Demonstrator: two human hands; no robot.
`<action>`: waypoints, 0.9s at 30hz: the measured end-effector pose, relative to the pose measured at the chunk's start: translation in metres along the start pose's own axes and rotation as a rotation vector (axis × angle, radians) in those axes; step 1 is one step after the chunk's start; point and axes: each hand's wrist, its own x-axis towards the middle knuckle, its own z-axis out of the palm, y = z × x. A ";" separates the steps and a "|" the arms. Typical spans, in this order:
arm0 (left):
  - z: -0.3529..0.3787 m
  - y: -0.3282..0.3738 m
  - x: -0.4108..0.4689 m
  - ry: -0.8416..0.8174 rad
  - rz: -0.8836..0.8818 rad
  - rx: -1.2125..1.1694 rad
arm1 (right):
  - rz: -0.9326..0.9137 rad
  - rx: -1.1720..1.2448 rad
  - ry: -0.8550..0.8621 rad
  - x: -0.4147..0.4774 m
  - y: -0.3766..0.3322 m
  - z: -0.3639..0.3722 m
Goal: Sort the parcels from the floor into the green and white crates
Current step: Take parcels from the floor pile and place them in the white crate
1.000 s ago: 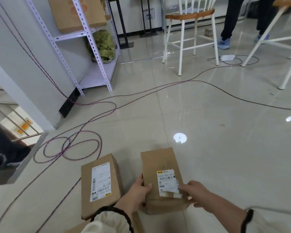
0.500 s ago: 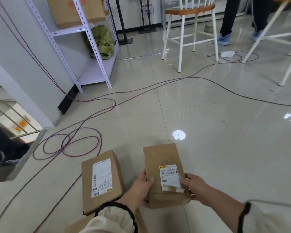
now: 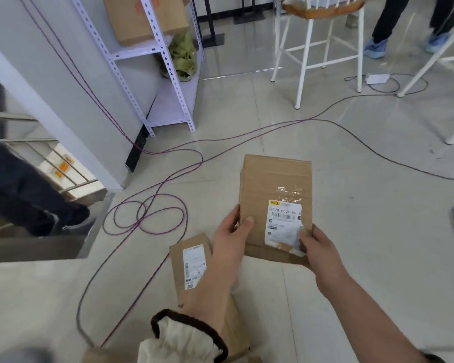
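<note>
Left hand (image 3: pixel 232 238): closed on the near left edge of the held parcel (image 3: pixel 275 205), thumb laid across the top face, fingers hidden beneath. Right hand (image 3: pixel 319 251): clamped on the near right corner, thumb pressed on the edge of the shipping label (image 3: pixel 283 222). Both grips are taken at the near end only; neither hand is noticeably closer to the load than the other.

Held parcel: a flat brown carton, raised clear of the floor (image 3: pixel 378 231), top face turned up toward the camera. Its long axis is run away from the body, so the far end is cantilevered beyond the hands and unsupported. A sag or a tip forward at that end is judged the likeliest fault.

Outward: a second parcel (image 3: pixel 189 265) is left on the floor just beside the left forearm, partly covered by it, label up, long axis also pointing away. More brown cardboard is seen below the sleeve, too hidden to identify. Purple cable (image 3: pixel 147 218) is looped on the tiles to the left of both parcels.

Neither the green nor the white crate is in view, so the direction of the carry cannot be told. A turn toward the crates is judged to be required next, with the long axis kept level.
</note>
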 end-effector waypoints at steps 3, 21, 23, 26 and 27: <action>-0.004 0.098 -0.041 -0.054 0.054 0.020 | -0.088 0.040 0.057 -0.056 -0.099 -0.002; -0.112 0.660 -0.374 -0.061 0.558 -0.078 | -0.672 0.058 -0.110 -0.477 -0.619 0.009; -0.126 0.671 -0.394 -0.044 0.597 -0.089 | -0.687 0.049 -0.163 -0.497 -0.625 0.013; -0.143 0.677 -0.415 -0.054 0.640 -0.088 | -0.720 0.016 -0.214 -0.521 -0.630 0.016; -0.147 0.678 -0.420 -0.068 0.653 -0.077 | -0.732 0.013 -0.224 -0.527 -0.631 0.017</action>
